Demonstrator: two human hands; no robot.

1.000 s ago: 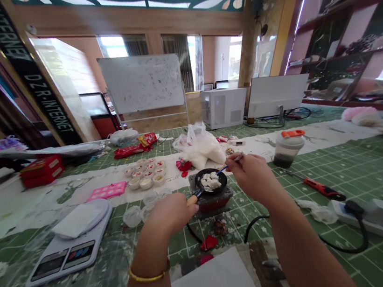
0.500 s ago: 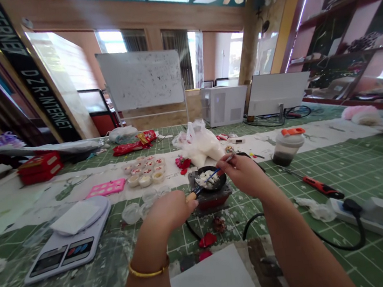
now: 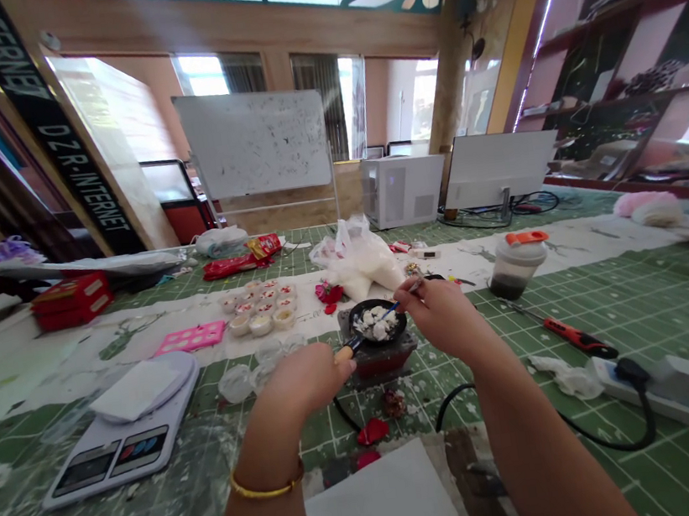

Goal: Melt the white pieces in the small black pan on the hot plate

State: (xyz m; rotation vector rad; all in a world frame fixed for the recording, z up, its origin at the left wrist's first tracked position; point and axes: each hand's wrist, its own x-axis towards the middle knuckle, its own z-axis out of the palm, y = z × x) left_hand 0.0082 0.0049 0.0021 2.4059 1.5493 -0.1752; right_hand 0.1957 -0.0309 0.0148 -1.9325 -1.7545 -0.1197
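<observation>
This looks like a craft workshop or training room. A long green cutting mat (image 3: 631, 313), a whiteboard (image 3: 253, 140) and a digital scale (image 3: 122, 455) show it.

Left hand (image 3: 306, 379) covers most of the pan handle (image 3: 343, 354). Right hand (image 3: 441, 317) conceals its grip on the blue utensil (image 3: 388, 312). Contents of the small cups (image 3: 260, 322) are too small to identify (red specks, nature undetermined). Power strip (image 3: 672, 388) is cut off by the right edge.
</observation>
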